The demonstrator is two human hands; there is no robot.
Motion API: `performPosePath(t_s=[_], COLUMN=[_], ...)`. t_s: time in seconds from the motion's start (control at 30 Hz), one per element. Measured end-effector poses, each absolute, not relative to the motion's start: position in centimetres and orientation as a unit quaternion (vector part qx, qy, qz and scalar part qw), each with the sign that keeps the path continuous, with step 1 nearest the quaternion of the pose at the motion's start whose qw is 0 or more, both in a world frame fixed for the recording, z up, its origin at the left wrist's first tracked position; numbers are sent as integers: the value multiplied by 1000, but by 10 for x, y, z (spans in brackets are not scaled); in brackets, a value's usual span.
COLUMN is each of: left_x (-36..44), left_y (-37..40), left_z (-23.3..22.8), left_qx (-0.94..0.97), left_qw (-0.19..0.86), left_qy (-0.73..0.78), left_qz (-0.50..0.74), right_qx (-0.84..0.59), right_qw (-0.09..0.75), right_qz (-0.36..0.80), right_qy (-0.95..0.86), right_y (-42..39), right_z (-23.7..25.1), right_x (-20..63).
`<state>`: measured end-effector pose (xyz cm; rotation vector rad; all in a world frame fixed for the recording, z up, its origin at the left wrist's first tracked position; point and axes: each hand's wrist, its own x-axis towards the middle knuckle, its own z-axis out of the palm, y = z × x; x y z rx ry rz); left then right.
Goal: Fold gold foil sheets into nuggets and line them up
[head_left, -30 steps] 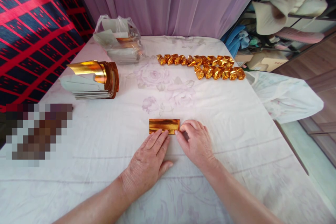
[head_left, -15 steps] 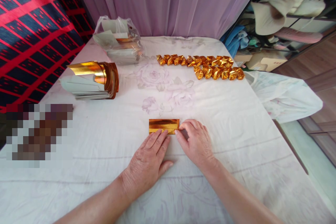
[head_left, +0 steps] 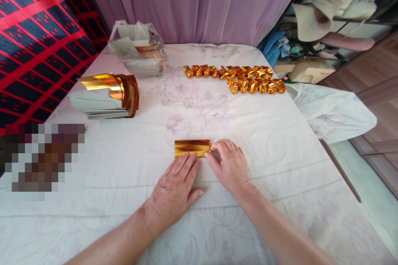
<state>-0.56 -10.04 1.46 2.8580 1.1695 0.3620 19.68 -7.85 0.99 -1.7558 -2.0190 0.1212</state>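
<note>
Pixelated patch [head_left: 43, 157] at left edge: contents unreadable. Plastic bag [head_left: 137, 47] contents indistinct. Both forearms cut off by bottom edge.

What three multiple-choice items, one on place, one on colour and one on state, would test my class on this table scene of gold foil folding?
1. Where do the folded gold pieces lie?
A. Far side of the table, right of the plastic bag
B. Under the left hand
C. On the floor

2. What colour is the strip at the hands?
A. Silver
B. Gold
C. Green

3. How does the left hand rest?
A. Clenched in a fist
B. Raised in the air
C. Flat, fingertips on the strip

Answers: 1 A, they sit in rows beyond the strip; 2 B, it shines gold; 3 C, the fingers lie spread while the right hand pinches the strip's end.
</note>
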Motion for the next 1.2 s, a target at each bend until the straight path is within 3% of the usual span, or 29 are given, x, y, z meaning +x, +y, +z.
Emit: performPosePath(t_s=[0.7, 1.2], left_x=[-5, -4], left_y=[-101, -99], left_z=[12, 17], left_qx=[917, 915], left_qw=[22, 39], left_qy=[382, 388], left_qz=[111, 107], right_qx=[-568, -496], right_qw=[249, 180], right_qz=[16, 16], right_qy=[-784, -849], right_y=[-84, -92], right_z=[16, 24], right_x=[198, 198])
